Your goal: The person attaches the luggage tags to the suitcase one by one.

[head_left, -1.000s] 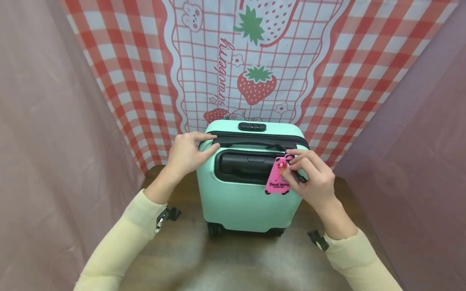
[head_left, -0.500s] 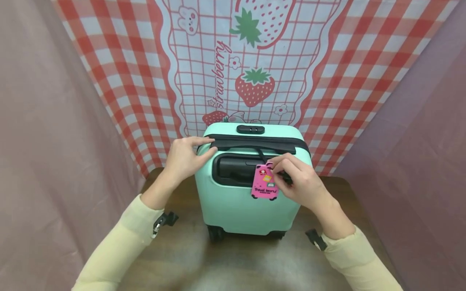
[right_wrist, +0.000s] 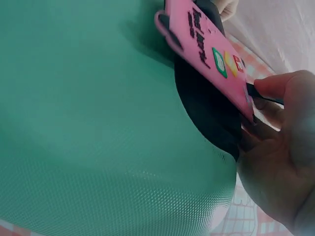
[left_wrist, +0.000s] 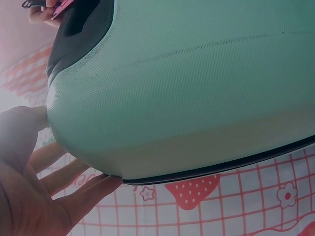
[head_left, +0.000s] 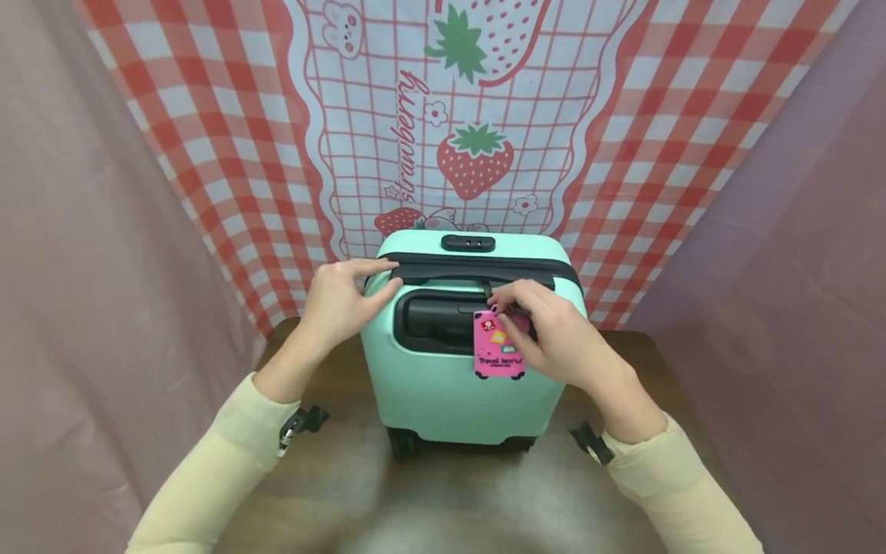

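A mint-green suitcase (head_left: pixel 443 404) stands upright with its black top handle (head_left: pixel 443 275) and recessed black panel (head_left: pixel 436 319) toward me. My left hand (head_left: pixel 339 304) rests on its upper left corner, fingers fairly straight; the left wrist view shows the fingertips (left_wrist: pixel 112 183) along the edge. With thumb and fingers my right hand (head_left: pixel 557 331) pinches the black strap (right_wrist: pixel 253 90) at the upper end of a pink luggage tag (head_left: pixel 498 360). The tag hangs in front of the panel, its printed side outward. Part of the strap runs up to the handle; the rest is hidden behind my fingers.
The suitcase stands on a brown wooden surface (head_left: pixel 443 500). Behind it hangs a red-checked strawberry cloth (head_left: pixel 388 138). Pinkish curtains (head_left: pixel 83 269) close in both sides. A black combination lock (head_left: pixel 468 243) sits on the suitcase's top.
My right hand has moved left along the handle with the luggage tag, which has turned from slanted to nearly straight. The left hand stays on the corner. The view has shifted slightly.
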Demonstrator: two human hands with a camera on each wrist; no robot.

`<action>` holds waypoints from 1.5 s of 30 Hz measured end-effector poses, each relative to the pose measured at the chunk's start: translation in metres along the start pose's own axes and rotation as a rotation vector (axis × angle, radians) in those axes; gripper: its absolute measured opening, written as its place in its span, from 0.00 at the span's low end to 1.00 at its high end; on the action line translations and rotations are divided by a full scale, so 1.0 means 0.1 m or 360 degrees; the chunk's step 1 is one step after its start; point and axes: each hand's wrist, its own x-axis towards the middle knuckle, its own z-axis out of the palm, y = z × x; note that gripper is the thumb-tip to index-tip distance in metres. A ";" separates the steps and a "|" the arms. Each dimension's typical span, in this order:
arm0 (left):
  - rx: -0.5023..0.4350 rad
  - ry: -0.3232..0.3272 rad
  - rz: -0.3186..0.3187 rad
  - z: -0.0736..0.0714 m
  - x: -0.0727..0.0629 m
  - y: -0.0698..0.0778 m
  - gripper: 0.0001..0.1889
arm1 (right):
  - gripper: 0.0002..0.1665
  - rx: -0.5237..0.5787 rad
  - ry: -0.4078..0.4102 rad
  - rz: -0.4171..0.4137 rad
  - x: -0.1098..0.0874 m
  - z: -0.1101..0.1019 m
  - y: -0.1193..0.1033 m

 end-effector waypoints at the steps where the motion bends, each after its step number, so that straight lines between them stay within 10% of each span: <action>1: 0.0006 0.0001 0.0006 -0.01 0.00 0.00 0.20 | 0.16 0.0002 -0.0023 0.0041 0.02 -0.01 -0.02; 13: -0.0102 -0.0192 0.0100 -0.12 0.22 0.03 0.17 | 0.10 -0.0036 -0.0278 0.0418 0.08 -0.02 -0.11; 21: 0.0006 -0.0820 0.0480 -0.03 1.06 0.46 0.13 | 0.10 -0.0126 -0.0285 0.0384 0.12 0.02 -0.05; 28: 0.0104 -0.1336 0.0637 0.18 1.36 0.64 0.17 | 0.07 -0.0108 -0.0276 0.0426 0.16 0.02 -0.09; 38: -0.0011 -0.1500 0.0608 0.22 1.47 0.66 0.13 | 0.08 -0.0104 -0.0219 0.0485 0.13 0.00 -0.09; 45: 0.0179 -0.1566 0.0609 0.22 1.48 0.70 0.08 | 0.06 -0.0018 -0.0234 0.0490 0.12 0.00 -0.07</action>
